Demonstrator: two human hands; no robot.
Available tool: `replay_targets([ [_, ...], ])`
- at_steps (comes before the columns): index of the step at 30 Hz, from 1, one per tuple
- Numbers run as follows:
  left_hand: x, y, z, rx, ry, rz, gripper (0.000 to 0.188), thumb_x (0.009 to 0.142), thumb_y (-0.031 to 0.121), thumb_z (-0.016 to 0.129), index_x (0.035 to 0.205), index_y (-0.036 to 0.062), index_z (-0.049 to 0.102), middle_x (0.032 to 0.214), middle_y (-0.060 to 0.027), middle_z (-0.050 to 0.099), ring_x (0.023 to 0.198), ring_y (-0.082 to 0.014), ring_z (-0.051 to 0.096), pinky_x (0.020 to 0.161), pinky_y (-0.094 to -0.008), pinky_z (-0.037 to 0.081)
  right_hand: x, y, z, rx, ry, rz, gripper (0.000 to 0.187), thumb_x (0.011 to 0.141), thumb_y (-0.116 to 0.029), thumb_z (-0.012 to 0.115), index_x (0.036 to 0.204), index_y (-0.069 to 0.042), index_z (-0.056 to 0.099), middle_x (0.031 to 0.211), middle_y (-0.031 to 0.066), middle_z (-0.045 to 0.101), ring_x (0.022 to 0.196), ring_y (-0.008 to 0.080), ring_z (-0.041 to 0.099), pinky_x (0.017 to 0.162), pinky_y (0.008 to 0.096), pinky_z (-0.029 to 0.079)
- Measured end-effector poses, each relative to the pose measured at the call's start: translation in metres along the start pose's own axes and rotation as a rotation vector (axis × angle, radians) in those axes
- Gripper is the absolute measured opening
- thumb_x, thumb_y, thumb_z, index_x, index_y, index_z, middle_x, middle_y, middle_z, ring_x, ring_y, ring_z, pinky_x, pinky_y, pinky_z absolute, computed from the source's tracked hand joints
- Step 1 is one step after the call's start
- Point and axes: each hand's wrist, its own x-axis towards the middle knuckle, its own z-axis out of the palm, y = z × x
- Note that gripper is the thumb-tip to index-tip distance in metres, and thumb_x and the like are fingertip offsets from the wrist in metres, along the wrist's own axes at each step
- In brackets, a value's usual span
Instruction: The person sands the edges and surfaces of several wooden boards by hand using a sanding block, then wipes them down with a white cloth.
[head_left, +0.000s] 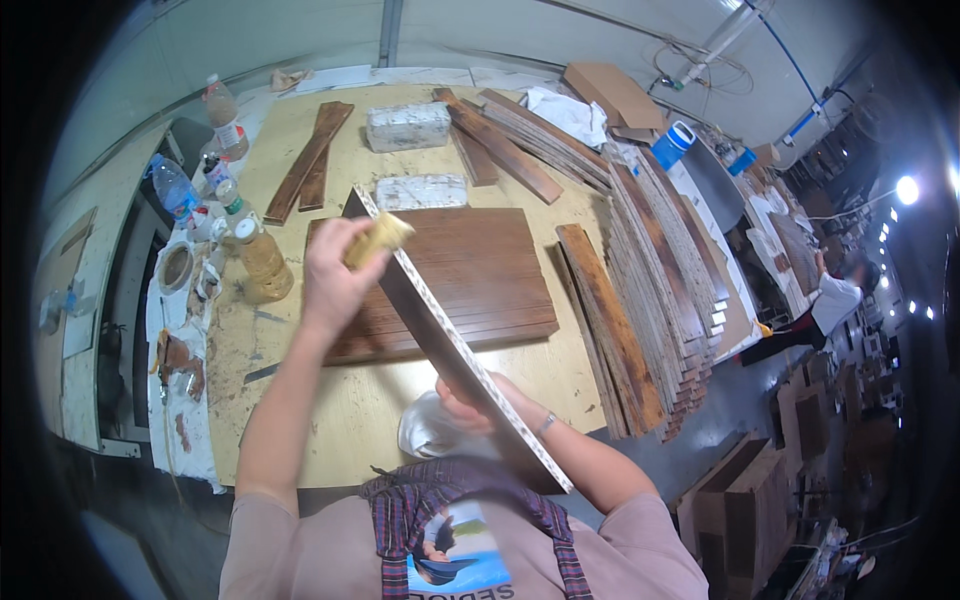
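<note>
Smooth brown wood-grain face and rough, speckled white edge on tilted plank (pixel 425 315); matt, porous-looking texture on yellow sponge-like pad (pixel 380 240). Satin wood-grain finish on flat-lying brown panel (pixel 480 275); matt cardboard on carton (pixel 612 95); creased, matt cloth on white rag (pixel 562 115); glossy, translucent plastic on blue-tinted bottle (pixel 173 188).

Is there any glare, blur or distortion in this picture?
Head view: a lamp glares at right; corners fall to black. Head view: the table has a bowed outline. Head view: the distant person looks soft; the held board shows its speckled edge readably.
</note>
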Motion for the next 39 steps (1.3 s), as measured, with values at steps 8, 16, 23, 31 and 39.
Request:
replay_targets([
  [8,0.048,-0.064,-0.048,0.001,0.18,-0.222,0.035,0.08,0.012,0.076,0.112,0.0021,0.068,0.102,-0.0101,0.066,0.095,-0.0209,0.063,0.085,-0.0314,0.049,-0.012,0.014,-0.007,-0.053,0.057,0.026,0.029,0.104,-0.023,0.038,0.103,0.002,0.053,0.056,0.0055,0.042,0.039,0.0119,0.041,0.032,0.0245,0.034],
  [16,-0.046,0.064,0.024,-0.139,-0.32,0.328,0.045,0.069,0.011,0.078,0.112,0.0031,0.067,0.095,-0.0096,0.061,0.088,-0.0258,0.06,0.076,-0.0354,0.051,0.044,-0.06,-0.012,-0.008,0.085,-0.224,0.031,0.102,-0.03,0.039,0.1,-0.004,0.054,0.061,0.0046,0.046,0.046,0.0129,0.044,0.037,0.026,0.035],
  [23,-0.122,0.086,0.011,-0.338,-0.53,0.458,0.054,0.057,0.014,0.081,0.109,0.0061,0.07,0.091,-0.0086,0.064,0.074,-0.026,0.061,0.063,-0.0361,0.053,0.043,-0.127,-0.025,0.162,-0.018,-0.507,0.027,0.1,-0.024,0.039,0.102,-0.002,0.054,0.064,0.0044,0.041,0.05,0.0123,0.039,0.042,0.0264,0.035],
  [31,-0.165,-0.071,-0.109,0.383,-0.111,-0.185,0.046,0.069,0.006,0.076,0.114,0.003,0.064,0.102,-0.0137,0.061,0.094,-0.0315,0.059,0.083,-0.0411,0.049,0.011,-0.076,-0.048,0.144,-0.113,-0.47,0.036,0.1,-0.037,0.052,0.114,-0.004,0.054,0.066,-0.0008,0.036,0.047,0.0073,0.033,0.039,0.0217,0.031],
  [39,-0.191,-0.116,-0.152,0.695,-0.129,-0.219,0.044,0.074,0.005,0.07,0.116,0.0022,0.062,0.111,-0.0163,0.06,0.104,-0.0345,0.057,0.089,-0.0423,0.047,0.001,-0.035,-0.069,0.12,-0.545,-0.262,0.039,0.104,-0.03,0.039,0.124,0.002,0.048,0.062,0.0091,0.045,0.045,0.0165,0.045,0.04,0.0319,0.041],
])
